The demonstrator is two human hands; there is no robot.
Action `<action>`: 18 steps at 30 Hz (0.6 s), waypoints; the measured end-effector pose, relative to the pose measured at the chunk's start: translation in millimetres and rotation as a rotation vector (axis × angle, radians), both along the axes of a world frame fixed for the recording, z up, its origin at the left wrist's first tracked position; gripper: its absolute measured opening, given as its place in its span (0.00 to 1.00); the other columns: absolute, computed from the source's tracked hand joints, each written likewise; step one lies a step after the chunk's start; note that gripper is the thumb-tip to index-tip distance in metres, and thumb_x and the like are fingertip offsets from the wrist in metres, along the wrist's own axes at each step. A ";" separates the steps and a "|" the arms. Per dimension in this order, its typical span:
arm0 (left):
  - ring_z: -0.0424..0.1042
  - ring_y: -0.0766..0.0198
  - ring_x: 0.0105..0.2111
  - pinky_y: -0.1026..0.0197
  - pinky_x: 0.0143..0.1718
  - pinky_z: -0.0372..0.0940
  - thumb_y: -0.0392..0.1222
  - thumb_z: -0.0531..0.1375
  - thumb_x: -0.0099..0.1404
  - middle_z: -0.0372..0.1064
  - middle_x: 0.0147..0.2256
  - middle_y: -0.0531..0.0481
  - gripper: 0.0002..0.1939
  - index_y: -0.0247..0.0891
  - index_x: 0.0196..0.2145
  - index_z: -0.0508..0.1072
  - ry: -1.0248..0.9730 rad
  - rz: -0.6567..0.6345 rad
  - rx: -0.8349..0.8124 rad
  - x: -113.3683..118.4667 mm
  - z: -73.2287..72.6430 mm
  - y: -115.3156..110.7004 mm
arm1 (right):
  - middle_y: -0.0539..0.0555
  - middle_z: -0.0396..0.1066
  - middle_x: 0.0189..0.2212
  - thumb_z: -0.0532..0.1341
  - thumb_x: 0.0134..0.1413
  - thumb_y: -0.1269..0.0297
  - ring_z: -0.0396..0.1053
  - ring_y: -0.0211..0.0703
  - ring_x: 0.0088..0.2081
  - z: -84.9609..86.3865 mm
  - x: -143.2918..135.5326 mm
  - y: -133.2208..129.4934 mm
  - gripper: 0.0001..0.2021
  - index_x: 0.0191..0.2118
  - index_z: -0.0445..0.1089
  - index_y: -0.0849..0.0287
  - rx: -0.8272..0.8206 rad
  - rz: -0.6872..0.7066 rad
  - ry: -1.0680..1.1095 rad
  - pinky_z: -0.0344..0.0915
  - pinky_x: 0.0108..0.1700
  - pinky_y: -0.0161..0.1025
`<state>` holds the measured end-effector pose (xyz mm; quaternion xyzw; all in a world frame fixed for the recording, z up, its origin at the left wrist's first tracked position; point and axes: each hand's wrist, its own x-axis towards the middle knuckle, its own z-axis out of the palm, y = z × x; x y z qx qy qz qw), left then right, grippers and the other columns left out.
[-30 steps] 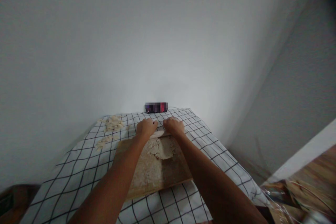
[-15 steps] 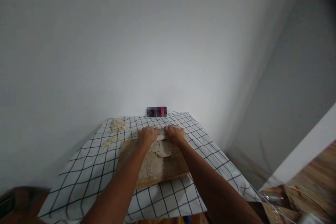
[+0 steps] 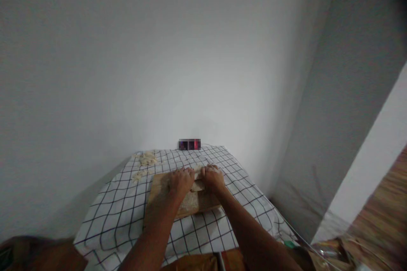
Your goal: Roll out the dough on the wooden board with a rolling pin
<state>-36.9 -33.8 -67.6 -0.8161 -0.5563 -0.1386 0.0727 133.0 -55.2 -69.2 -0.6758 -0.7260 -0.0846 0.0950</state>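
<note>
My left hand (image 3: 182, 179) and my right hand (image 3: 213, 176) are both closed round the ends of a pale, floury rolling pin (image 3: 197, 174). Only its short middle part shows between them. Under and just in front of the pin lies a flat piece of dough (image 3: 198, 186), partly covered by my hands. It rests on a wooden board (image 3: 157, 186) dusted with flour. Left of the board, cut pale dough pieces (image 3: 147, 159) lie in a heap, with a smaller group of dough pieces (image 3: 140, 175) nearer to me.
A white cloth with black checks (image 3: 121, 207) covers the table, which stands against a white wall (image 3: 190, 72). A small blurred dark and red object (image 3: 190, 144) sits at the table's back edge. Cluttered items (image 3: 330, 250) lie low at the right, beside the wooden floor (image 3: 384, 199).
My hands have drawn back toward me over the board with the rolling pin, covering more of the dough. The whole view has also shifted and tilted slightly.
</note>
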 end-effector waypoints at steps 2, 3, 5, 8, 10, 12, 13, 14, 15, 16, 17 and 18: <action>0.80 0.36 0.59 0.39 0.59 0.71 0.39 0.50 0.84 0.83 0.56 0.30 0.21 0.35 0.57 0.83 0.012 0.023 -0.004 0.2 2.3 -8.0 | 0.66 0.82 0.60 0.54 0.83 0.66 0.78 0.57 0.63 -0.2 0.6 -7.7 0.17 0.61 0.79 0.58 -0.004 -0.008 -0.002 0.75 0.60 0.49; 0.79 0.37 0.60 0.40 0.61 0.70 0.40 0.51 0.84 0.83 0.57 0.31 0.21 0.36 0.57 0.83 0.004 0.024 -0.006 0.4 3.1 -11.5 | 0.66 0.83 0.60 0.54 0.83 0.65 0.79 0.57 0.62 0.4 0.6 -11.4 0.17 0.61 0.80 0.57 -0.007 -0.011 -0.003 0.75 0.59 0.49; 0.79 0.40 0.61 0.43 0.63 0.69 0.42 0.51 0.85 0.84 0.59 0.34 0.21 0.37 0.56 0.84 -0.039 0.019 -0.008 0.3 3.6 -17.9 | 0.65 0.83 0.58 0.55 0.82 0.64 0.79 0.58 0.62 2.3 -0.1 -18.3 0.17 0.60 0.81 0.55 -0.010 -0.014 0.004 0.75 0.59 0.49; 0.80 0.45 0.61 0.46 0.66 0.67 0.47 0.50 0.86 0.85 0.58 0.37 0.24 0.39 0.54 0.86 -0.105 0.022 -0.002 -1.4 1.8 -27.7 | 0.66 0.83 0.59 0.55 0.82 0.65 0.78 0.60 0.63 4.0 -2.7 -28.3 0.18 0.60 0.81 0.54 -0.025 -0.019 0.016 0.76 0.58 0.52; 0.80 0.46 0.61 0.46 0.67 0.66 0.49 0.49 0.86 0.85 0.59 0.38 0.25 0.40 0.54 0.86 -0.122 0.026 0.011 -3.4 0.7 -35.3 | 0.67 0.82 0.61 0.53 0.82 0.67 0.77 0.64 0.65 3.7 -5.1 -35.2 0.19 0.63 0.80 0.54 -0.036 -0.019 0.014 0.77 0.57 0.55; 0.81 0.46 0.60 0.45 0.68 0.66 0.50 0.50 0.86 0.86 0.58 0.39 0.25 0.42 0.55 0.87 -0.121 0.025 0.011 -5.5 1.3 -43.4 | 0.67 0.82 0.62 0.53 0.82 0.66 0.75 0.67 0.67 2.5 -7.5 -42.3 0.20 0.66 0.78 0.54 -0.038 -0.020 0.017 0.77 0.57 0.59; 0.81 0.46 0.60 0.45 0.68 0.66 0.51 0.51 0.86 0.86 0.58 0.39 0.24 0.42 0.55 0.87 -0.119 0.024 0.008 -6.4 2.4 -47.4 | 0.67 0.82 0.62 0.52 0.83 0.66 0.75 0.68 0.67 1.9 -8.8 -45.9 0.20 0.66 0.78 0.54 -0.036 -0.025 0.023 0.77 0.57 0.61; 0.82 0.46 0.59 0.45 0.67 0.66 0.51 0.51 0.86 0.87 0.57 0.39 0.24 0.43 0.55 0.87 -0.115 0.022 0.002 -7.1 4.0 -51.3 | 0.66 0.82 0.62 0.52 0.83 0.65 0.75 0.68 0.66 1.3 -10.0 -49.4 0.20 0.65 0.79 0.54 -0.031 -0.031 0.031 0.76 0.58 0.63; 0.83 0.46 0.59 0.45 0.67 0.66 0.52 0.52 0.86 0.87 0.56 0.39 0.24 0.43 0.54 0.87 -0.109 0.022 -0.005 -7.7 5.7 -55.0 | 0.66 0.82 0.62 0.51 0.84 0.65 0.76 0.68 0.65 0.7 -11.1 -52.9 0.21 0.64 0.79 0.54 -0.025 -0.039 0.040 0.76 0.59 0.66; 0.83 0.46 0.58 0.45 0.67 0.66 0.52 0.52 0.85 0.87 0.55 0.39 0.24 0.43 0.53 0.87 -0.104 0.024 -0.010 -8.2 7.4 -58.6 | 0.65 0.82 0.62 0.50 0.84 0.65 0.77 0.67 0.64 -0.1 -12.2 -56.2 0.21 0.63 0.80 0.53 -0.018 -0.050 0.051 0.74 0.61 0.68; 0.83 0.46 0.58 0.45 0.67 0.67 0.52 0.53 0.85 0.88 0.54 0.39 0.23 0.43 0.52 0.88 -0.100 0.029 -0.016 -8.7 8.6 -62.0 | 0.65 0.82 0.62 0.49 0.85 0.64 0.77 0.66 0.64 -1.2 -13.0 -59.3 0.21 0.62 0.81 0.53 -0.010 -0.061 0.061 0.72 0.63 0.70; 0.84 0.46 0.58 0.45 0.66 0.67 0.52 0.53 0.85 0.88 0.54 0.39 0.23 0.43 0.52 0.88 -0.098 0.031 -0.022 -9.3 9.0 -65.1 | 0.64 0.83 0.61 0.49 0.85 0.64 0.77 0.65 0.64 -2.6 -13.7 -62.2 0.21 0.60 0.81 0.52 -0.003 -0.069 0.070 0.71 0.64 0.72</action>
